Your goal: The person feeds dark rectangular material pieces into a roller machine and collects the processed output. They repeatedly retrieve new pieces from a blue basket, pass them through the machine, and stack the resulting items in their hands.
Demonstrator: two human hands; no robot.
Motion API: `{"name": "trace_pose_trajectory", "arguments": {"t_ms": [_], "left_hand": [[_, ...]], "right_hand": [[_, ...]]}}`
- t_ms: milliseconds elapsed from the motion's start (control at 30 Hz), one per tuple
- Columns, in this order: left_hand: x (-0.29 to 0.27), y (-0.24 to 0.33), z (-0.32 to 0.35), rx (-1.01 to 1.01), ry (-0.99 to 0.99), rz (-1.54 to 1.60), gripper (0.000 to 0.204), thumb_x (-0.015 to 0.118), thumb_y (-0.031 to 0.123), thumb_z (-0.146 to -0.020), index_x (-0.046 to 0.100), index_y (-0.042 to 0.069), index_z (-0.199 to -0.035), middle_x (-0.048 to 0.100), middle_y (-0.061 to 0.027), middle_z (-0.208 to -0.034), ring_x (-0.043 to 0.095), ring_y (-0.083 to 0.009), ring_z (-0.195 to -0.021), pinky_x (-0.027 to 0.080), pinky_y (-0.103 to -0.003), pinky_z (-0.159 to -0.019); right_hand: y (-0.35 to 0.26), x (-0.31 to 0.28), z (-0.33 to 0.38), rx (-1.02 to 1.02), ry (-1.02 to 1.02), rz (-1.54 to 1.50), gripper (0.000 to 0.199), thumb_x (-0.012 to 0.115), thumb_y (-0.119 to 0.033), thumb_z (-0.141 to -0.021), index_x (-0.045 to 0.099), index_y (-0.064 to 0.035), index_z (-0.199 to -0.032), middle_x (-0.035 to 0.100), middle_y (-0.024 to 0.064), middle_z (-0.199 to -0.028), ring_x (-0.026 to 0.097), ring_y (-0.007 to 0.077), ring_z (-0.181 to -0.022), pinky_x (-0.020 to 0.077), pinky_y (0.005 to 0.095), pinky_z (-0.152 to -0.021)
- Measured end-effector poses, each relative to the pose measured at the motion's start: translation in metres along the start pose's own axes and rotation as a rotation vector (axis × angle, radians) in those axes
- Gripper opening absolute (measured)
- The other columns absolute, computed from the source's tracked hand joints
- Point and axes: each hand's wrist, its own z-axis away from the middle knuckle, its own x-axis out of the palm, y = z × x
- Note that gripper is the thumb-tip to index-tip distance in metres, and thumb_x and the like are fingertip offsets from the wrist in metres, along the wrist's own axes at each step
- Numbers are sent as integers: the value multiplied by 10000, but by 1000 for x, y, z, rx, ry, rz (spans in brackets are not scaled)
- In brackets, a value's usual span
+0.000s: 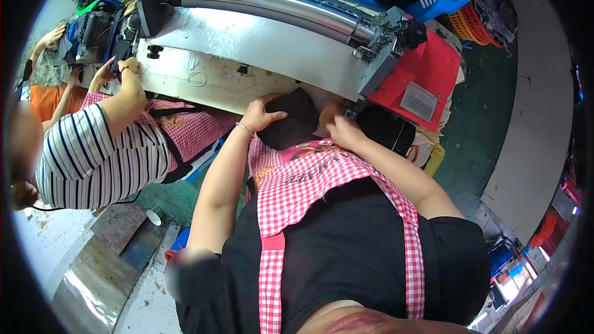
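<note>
Head view: the left hand (263, 116) has its grip round the left edge of the dark sheet (296, 121), by the tabletop (229, 89); the right hand (344, 131), blurred alongside: grip unclear. Sheet looks light, bendy, best pinched by its edges.

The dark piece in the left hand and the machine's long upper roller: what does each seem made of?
Dark piece: perhaps leather or fabric, matte, showing no glossy highlights. Long upper roller: probably polished metal, with bright reflections running along its length.
</note>
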Motion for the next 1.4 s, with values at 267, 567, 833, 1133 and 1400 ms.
{"name": "trace_pose_trajectory", "arguments": {"t_ms": [267, 567, 833, 1133, 1400], "left_hand": [[16, 37, 21, 166, 355, -569, 481, 802, 342, -746, 660, 138, -1158, 623, -101, -1134, 544, -332, -1112, 421, -436, -942], [11, 35, 27, 183, 299, -402, 504, 777, 269, -788, 594, 72, -1214, 640, -165, -1151, 590, -375, -1093, 486, -449, -936], [-7, 40, 31, 235, 15, -109, 515, 666, 48, -823, 545, 39, -1323, 611, -196, -1265, 557, -385, -1214, 456, -422, -1028], [-28, 129, 64, 329, -97, 28, 410, 623, -62, -840, 641, 54, -1233, 672, -163, -1118, 659, -317, -1035, 524, -363, -904], [-90, 157, 53, 128, 185, 486, 162, 626, 111, -959, 605, -11, -1062, 638, -32, -928, 563, -91, -854, 482, -266, -786]], "right_hand": [[-48, -113, 78, -343, -92, 349, 216, 607, -178, -896, 697, -106, -1078, 695, 132, -864, 700, 337, -868, 568, 451, -732], [-164, -204, -36, -561, 1002, 563, 670, 522, -521, -955, 548, 31, -1333, 591, 225, -1309, 482, 395, -1315, 413, 476, -1062], [-204, -190, -129, -342, 937, 523, 876, 435, -682, -920, 470, 61, -1383, 703, 218, -1032, 668, 386, -1016, 488, 486, -977], [-292, -214, -169, -541, 1060, 181, 791, 421, -633, -970, 359, -53, -1505, 621, 241, -1273, 585, 389, -1195, 469, 463, -1007], [-281, -394, -63, -851, 236, 184, 480, 542, -387, -1003, 578, -15, -1305, 703, 177, -1086, 657, 263, -954, 508, 386, -843]]}}
